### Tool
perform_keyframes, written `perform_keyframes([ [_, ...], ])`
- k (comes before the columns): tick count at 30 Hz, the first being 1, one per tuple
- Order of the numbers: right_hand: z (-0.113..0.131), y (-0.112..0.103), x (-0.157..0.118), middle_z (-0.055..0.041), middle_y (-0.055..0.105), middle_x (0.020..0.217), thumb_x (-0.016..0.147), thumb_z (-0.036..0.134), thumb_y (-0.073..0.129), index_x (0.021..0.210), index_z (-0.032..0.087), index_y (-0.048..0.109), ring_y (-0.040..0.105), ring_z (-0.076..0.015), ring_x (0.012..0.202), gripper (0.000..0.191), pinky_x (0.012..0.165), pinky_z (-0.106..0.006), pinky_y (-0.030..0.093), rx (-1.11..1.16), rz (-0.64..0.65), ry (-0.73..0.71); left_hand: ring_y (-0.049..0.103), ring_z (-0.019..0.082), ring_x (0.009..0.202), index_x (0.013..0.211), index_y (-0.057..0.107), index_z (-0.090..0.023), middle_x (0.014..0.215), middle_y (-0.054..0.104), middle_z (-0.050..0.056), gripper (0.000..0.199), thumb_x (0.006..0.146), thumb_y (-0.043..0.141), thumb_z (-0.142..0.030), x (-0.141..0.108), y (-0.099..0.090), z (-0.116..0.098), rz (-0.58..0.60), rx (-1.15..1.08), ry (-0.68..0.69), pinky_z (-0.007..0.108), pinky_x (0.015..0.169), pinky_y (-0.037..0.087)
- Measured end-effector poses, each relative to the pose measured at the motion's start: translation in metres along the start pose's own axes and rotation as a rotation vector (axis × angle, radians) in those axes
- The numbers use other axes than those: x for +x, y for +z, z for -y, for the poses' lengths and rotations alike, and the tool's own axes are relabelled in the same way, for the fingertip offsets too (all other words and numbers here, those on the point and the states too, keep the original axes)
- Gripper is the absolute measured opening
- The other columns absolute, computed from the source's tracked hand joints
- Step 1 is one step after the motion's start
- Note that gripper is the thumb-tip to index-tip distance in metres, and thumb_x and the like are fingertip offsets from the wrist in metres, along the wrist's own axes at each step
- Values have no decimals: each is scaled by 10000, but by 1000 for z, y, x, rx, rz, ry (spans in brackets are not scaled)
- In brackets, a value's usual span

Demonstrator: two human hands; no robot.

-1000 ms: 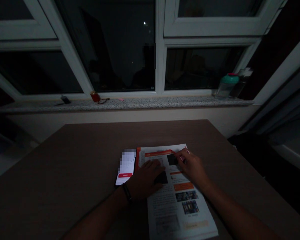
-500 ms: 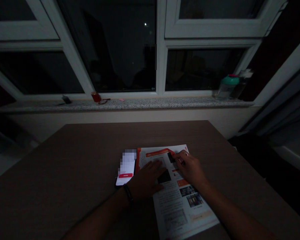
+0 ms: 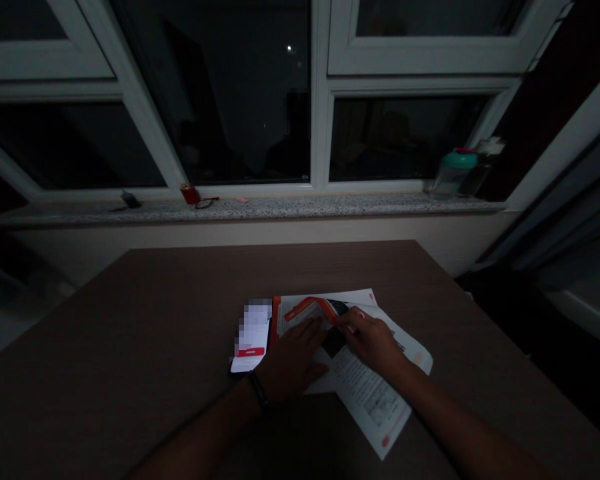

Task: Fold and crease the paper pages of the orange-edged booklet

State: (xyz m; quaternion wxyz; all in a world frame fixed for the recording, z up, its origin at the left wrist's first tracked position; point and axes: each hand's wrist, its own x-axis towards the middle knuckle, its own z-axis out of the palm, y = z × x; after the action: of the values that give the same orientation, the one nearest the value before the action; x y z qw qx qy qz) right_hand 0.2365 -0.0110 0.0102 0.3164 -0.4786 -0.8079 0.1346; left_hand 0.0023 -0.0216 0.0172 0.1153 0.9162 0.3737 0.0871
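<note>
Fingers nearly closed, your right hand (image 3: 379, 341) pinches the curling printed page (image 3: 363, 381), while your left hand (image 3: 294, 359) lies flat, loosely spread, probably anchoring the paper.

No words, brands or numbers can be read. The printed page (image 3: 353, 373) carries lines of dark type, too small and blurred to make out, and a red mark near its lower corner. On the phone (image 3: 250, 343), a red bar bears pale, illegible lettering below a pixelated area.
</note>
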Motion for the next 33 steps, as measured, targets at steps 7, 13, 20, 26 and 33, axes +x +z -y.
perform_keyframes([
  [7,0,3,3,-28,680,974,885,116,494,1026,244,649,664,-168,816,245,714,-264,473,-23,-9,41,375,327,1358,1455,333,-272,1491,391,106,639,898,640,-338,1,-2,-7,-44,-9,-45,530,1062,390],
  [13,0,7,6,-15,677,974,869,99,499,1005,247,652,666,-164,837,253,731,-264,481,25,-20,44,440,313,1281,1419,361,-261,1420,451,96,595,888,628,-259,3,-1,-9,-88,-4,-37,512,1036,416],
  [20,-1,6,9,-19,673,939,851,70,508,954,238,657,660,-164,828,247,747,-272,489,99,-17,9,422,314,1307,1427,347,-255,1440,433,102,604,880,597,-200,0,2,-7,-100,-3,-32,523,1057,402],
  [26,-6,7,14,-24,655,912,851,60,496,949,227,668,644,-160,824,259,750,-273,494,174,-3,-31,396,319,1333,1418,368,-226,1456,422,116,622,848,610,-172,-1,3,-5,-99,-7,-37,522,1072,390],
  [33,-3,5,9,-31,645,930,874,89,495,1005,238,679,638,-159,798,271,731,-273,486,105,50,-31,389,310,1352,1438,334,-219,1463,432,122,607,880,573,-202,-1,5,-5,-143,-20,-65,523,1087,372],
])
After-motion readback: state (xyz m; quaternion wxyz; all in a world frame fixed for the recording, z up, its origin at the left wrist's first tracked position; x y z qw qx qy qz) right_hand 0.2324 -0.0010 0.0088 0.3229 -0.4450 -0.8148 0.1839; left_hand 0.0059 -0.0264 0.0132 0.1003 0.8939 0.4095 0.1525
